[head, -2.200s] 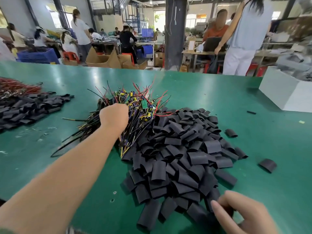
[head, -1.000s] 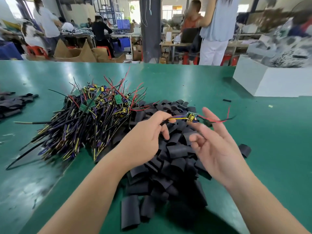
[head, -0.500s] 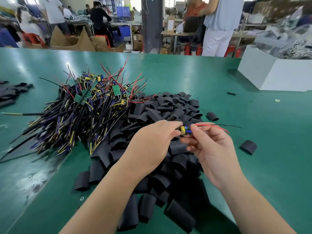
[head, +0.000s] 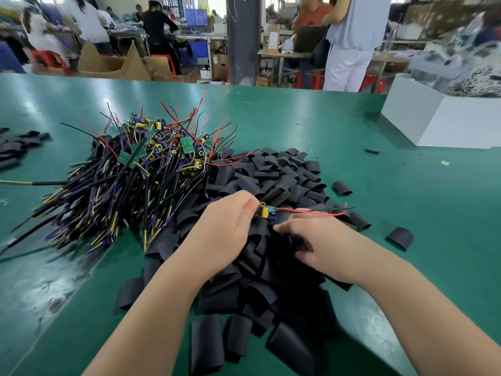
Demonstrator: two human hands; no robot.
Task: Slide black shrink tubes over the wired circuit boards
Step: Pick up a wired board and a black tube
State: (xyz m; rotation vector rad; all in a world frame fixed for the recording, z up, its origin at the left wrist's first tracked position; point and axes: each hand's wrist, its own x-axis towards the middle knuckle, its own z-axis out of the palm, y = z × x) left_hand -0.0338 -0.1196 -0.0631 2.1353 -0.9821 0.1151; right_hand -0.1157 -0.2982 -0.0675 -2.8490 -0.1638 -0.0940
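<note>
**Green worktop, one board held over the tube pile**

Green matting covers the worktop (head: 298,118) in front of me, and beyond its far edge the workshop is busy. People sit and stand at other benches, and a dark pillar (head: 241,36) rises behind the middle of the worktop. A white box (head: 433,123) sits at the far right.

My left hand (head: 225,234) is clamped on the near end of a small circuit board (head: 267,213), pinched between thumb and forefinger. It holds the board just above the heap of black shrink tubes (head: 271,172). A red wire (head: 311,212) and a black one trail off the board to the right, over the tubes.

My right hand (head: 325,245) lies just beside and below the board, pressed into the same heap. Its thumb points left and its fingers curl down among the tubes. It may have one tube caught under the fingers, but the black on black hides it and I cannot tell.

To the left of the tubes, touching them, lies the tangle of wired boards (head: 135,169). Green boards and yellow parts sit near its top, and dark leads fan towards the left edge. A few single tubes lie apart on the right, one loose tube (head: 400,237) near my right wrist. A smaller pile of black pieces (head: 16,147) sits well apart at the far left.
</note>
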